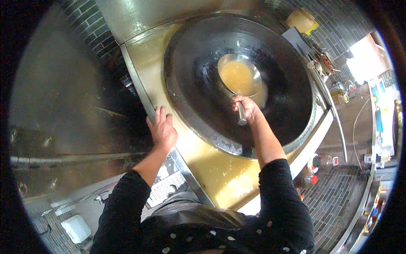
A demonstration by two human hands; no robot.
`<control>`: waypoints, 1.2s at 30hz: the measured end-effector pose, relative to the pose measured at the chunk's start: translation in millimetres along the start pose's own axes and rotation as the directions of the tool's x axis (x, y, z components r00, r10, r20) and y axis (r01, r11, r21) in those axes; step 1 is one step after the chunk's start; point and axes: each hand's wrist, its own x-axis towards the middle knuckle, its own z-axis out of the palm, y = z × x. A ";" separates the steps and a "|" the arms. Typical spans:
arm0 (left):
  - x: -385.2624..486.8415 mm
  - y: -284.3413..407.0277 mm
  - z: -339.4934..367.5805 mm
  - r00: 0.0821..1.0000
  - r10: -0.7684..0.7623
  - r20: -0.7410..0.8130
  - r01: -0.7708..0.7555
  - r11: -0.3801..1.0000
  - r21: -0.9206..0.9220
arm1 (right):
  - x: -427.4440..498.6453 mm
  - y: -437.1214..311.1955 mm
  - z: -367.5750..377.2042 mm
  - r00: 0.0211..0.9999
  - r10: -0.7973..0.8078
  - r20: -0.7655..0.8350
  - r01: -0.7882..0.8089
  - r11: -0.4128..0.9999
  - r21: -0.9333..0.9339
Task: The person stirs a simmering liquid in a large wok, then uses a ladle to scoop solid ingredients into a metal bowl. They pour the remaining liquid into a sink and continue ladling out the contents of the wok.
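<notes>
My right hand (pixel 248 109) grips the short handle of a large round metal ladle (pixel 257 79). Cloudy yellowish liquid (pixel 237 75) fills much of its bowl. The ladle is held over the middle of a big dark iron wok (pixel 193 47), set into a metal stove top (pixel 150 70). A pale patch of similar liquid (pixel 262 94) shows at the wok's bottom, partly hidden by the ladle. To the left of the wok, my left hand (pixel 164 131) lies on the stove's raised metal edge, fingers extended and holding nothing.
A long curved metal bar (pixel 337 123) slants past the wok's right side. Utensils (pixel 317 65) lie near its upper right rim, below a yellowish box (pixel 299 20). Several red-capped bottles (pixel 309 176) stand at right. A white plastic container (pixel 76 228) is at lower left.
</notes>
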 end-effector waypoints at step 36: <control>-1.0 8.8 -15.7 0.991 -0.002 0.137 -0.011 0.996 0.091 | -439.4 224.0 101.7 0.672 -0.100 -0.734 0.026 0.993 -0.112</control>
